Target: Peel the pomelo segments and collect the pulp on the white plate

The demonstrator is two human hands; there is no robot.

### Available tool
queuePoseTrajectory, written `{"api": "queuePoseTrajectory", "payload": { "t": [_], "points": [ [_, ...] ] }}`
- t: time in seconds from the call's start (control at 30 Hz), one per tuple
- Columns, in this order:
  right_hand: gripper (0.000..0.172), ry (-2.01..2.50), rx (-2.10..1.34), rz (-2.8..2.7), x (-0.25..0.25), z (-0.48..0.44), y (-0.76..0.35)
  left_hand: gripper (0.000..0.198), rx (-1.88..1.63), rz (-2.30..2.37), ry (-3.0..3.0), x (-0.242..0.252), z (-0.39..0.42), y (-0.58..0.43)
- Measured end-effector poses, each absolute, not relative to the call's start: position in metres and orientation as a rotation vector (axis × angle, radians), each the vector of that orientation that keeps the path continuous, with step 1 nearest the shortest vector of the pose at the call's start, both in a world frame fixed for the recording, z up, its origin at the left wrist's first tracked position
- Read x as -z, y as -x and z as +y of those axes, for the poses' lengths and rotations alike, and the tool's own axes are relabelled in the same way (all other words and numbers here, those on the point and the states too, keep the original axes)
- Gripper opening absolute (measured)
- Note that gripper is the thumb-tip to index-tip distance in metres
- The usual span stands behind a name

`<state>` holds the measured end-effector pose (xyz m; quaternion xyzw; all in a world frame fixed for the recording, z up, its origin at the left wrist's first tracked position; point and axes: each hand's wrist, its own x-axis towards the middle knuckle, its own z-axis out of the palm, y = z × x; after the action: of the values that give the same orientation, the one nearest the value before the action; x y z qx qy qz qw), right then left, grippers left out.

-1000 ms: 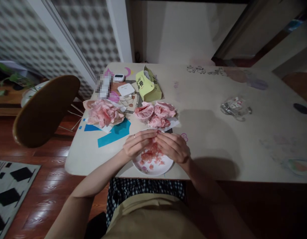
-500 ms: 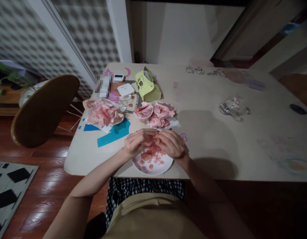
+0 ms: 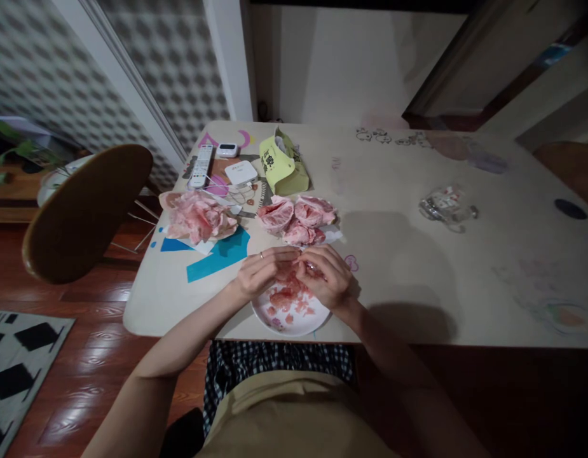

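Note:
Over a white plate (image 3: pixel 307 322) my left hand (image 3: pixel 265 270) and my right hand (image 3: pixel 329 277) meet at their fingertips. Both are closed in a pinch, and a bit of red fruit shows between them, largely covered by the fingers. Loose pieces of reddish fruit pulp (image 3: pixel 287 298) lie on the plate below. Just beyond the plate rest several pink fruit segments (image 3: pixel 315 211) in pale membrane. A heap of peeled pink skin (image 3: pixel 198 217) sits to their left. The left hand has a ring on one finger.
A yellow-green bag (image 3: pixel 284 166), a remote (image 3: pixel 201 165), a white box (image 3: pixel 241 173) and a small device (image 3: pixel 227 150) stand at the back left. Teal paper (image 3: pixel 220 256) lies left. A clear plastic item (image 3: pixel 449 207) is on the right of the table (image 3: pixel 389 184). A chair (image 3: pixel 86 213) stands left.
My right hand has shifted slightly left and turned, with its fingers more bent. The left hand has barely moved. The plate has slid very slightly left.

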<state>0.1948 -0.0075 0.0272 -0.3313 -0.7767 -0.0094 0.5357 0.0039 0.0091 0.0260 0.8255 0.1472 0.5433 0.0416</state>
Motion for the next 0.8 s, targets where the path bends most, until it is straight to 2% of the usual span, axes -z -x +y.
{"api": "queuePoseTrajectory", "payload": {
  "t": [0.2, 0.3, 0.47, 0.67, 0.8],
  "points": [
    [0.018, 0.814, 0.001, -1.889, -0.030, -0.005, -0.199, 0.018, -1.659, 0.479, -2.363, -0.012, 0.010, -0.005],
    [0.017, 0.811, 0.120, -1.959, -0.030, -0.003, -0.204, 0.014, -1.665, 0.587, -2.267, -0.009, 0.009, -0.009],
    [0.017, 0.705, 0.356, -1.995, -0.031, -0.004, -0.206, 0.021, -1.704, 0.610, -2.194, -0.009, 0.006, -0.012],
    [0.024, 0.676, 0.205, -1.979, -0.033, -0.005, -0.205, 0.037, -1.732, 0.620, -2.234, -0.001, 0.007, -0.010],
    [0.023, 0.673, 0.143, -1.995, -0.032, -0.004, -0.207, 0.043, -1.757, 0.702, -2.185, 0.003, 0.008, -0.009]
  ]
}}
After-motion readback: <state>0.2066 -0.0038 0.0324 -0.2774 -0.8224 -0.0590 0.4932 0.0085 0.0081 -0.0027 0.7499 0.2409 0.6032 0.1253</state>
